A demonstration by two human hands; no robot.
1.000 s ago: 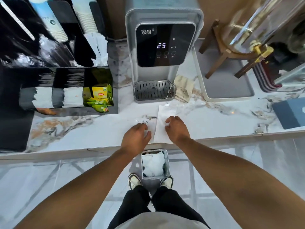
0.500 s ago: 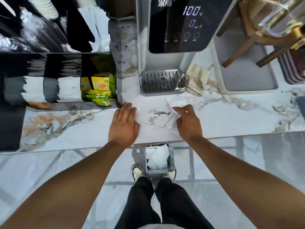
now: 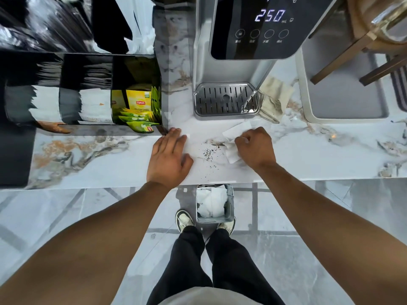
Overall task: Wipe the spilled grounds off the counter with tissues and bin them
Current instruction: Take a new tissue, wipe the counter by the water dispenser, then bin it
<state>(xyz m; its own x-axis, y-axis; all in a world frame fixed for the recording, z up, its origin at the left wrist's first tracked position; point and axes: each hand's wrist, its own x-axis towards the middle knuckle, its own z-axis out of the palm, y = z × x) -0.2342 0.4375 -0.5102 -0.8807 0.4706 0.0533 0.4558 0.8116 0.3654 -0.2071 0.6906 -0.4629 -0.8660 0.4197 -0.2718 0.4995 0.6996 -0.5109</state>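
Clearly the tissue (image 3: 231, 148) was the thing to mind: thin, soft and nearly weightless, it would crumple or tear sooner than resist, and it looked likely to skid over the smooth marble counter (image 3: 308, 159) unless pressed down. The right hand (image 3: 255, 148) was curled shut around it, fingers bunching the paper so that one corner stuck out toward the water dispenser (image 3: 233, 62) and another fold hung toward the counter's front edge. The left hand (image 3: 169, 159) lay flat and spread, palm down on the counter just left of the spill, gripping nothing I could make out; a pale corner showed by its fingertips, but whether that was a second tissue I could not tell.

Between the two hands sat the grounds (image 3: 208, 153), a loose scatter of dark specks, dry-looking and light, so a hard swipe would probably flick them about instead of gathering them. A broad pad of tissue, held at its bunched middle and drawn gently toward the front edge, seemed the safer hold. Below that edge, between the person's shoes, stood the small bin (image 3: 230, 208), already holding white crumpled tissues.
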